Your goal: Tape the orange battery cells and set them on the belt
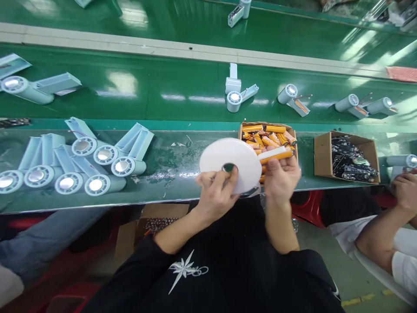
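Observation:
My left hand (216, 191) is closed on a roll of white tape (228, 156), with a finger in its centre hole. In my right hand (282, 176) is an orange cylindrical battery (284, 155), pinched between thumb and fingers. A white strip of tape (272, 154) lies along the battery's upper side, its left end near the roll's edge. Whether the strip is still joined to the roll I cannot tell. Behind my hands, a cardboard box of batteries (254, 129) stands on the bench, partly hidden by the roll.
Several light-blue fan housings (104, 154) lie at the bench's left. More housings (234, 100) sit on the green conveyor belt (182, 87). A cardboard box of circuit boards (322, 154) stands to the right, and beyond it a co-worker's hand (405, 187) touches a housing.

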`<act>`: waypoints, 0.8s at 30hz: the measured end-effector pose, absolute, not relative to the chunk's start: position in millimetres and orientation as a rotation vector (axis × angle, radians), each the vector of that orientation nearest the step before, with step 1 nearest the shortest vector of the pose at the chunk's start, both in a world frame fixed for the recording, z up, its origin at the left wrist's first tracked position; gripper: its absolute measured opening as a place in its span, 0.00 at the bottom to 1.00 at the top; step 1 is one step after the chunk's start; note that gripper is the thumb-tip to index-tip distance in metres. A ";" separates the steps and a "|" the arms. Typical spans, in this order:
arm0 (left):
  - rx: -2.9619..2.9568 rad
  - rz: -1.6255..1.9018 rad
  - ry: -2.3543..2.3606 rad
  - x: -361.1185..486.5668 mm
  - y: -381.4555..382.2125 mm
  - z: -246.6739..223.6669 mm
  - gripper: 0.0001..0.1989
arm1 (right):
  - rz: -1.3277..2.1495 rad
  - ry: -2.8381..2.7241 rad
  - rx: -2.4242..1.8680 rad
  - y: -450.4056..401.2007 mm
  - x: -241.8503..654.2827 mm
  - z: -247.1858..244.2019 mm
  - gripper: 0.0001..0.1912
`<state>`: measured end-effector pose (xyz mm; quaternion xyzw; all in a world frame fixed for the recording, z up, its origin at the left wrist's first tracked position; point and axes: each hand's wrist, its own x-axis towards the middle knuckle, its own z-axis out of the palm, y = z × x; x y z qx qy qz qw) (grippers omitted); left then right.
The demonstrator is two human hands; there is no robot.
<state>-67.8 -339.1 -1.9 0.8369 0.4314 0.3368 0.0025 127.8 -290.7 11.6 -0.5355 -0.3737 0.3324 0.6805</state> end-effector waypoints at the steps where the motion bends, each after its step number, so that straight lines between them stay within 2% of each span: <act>1: 2.662 0.963 1.162 -71.5 -347.0 -1.7 0.39 | 0.692 -0.888 -1.179 -288.6 147.9 17.5 0.27; 4: 2.687 0.755 0.800 -107.8 -360.1 -8.8 0.36 | 0.376 -0.933 -1.001 -285.3 225.3 37.3 0.14; 6: 2.611 0.724 1.068 -148.9 -350.5 -19.6 0.35 | 0.308 -0.930 -1.068 -292.1 264.1 41.3 0.13; 8: 2.493 0.648 1.394 -189.5 -327.0 -28.4 0.34 | 0.369 -0.927 -1.144 -306.4 277.9 33.7 0.19; 10: 2.397 0.642 1.507 -212.6 -298.5 -27.7 0.35 | 0.470 -0.911 -1.157 -321.8 271.0 18.8 0.28; 11: 2.359 0.690 1.519 -213.5 -284.2 -22.8 0.33 | 0.514 -0.896 -1.147 -327.7 263.8 11.5 0.29; 15: 2.379 0.770 1.365 -142.5 -215.0 14.8 0.24 | 0.586 -0.852 -1.108 -329.9 237.7 2.7 0.22; 20: 2.430 0.340 1.495 6.8 -87.5 38.1 0.27 | 0.637 -0.934 -1.059 -309.7 216.4 26.7 0.23; 24: 2.525 0.017 1.526 44.9 -41.4 25.5 0.19 | 0.613 -0.926 -1.075 -326.5 221.7 28.3 0.22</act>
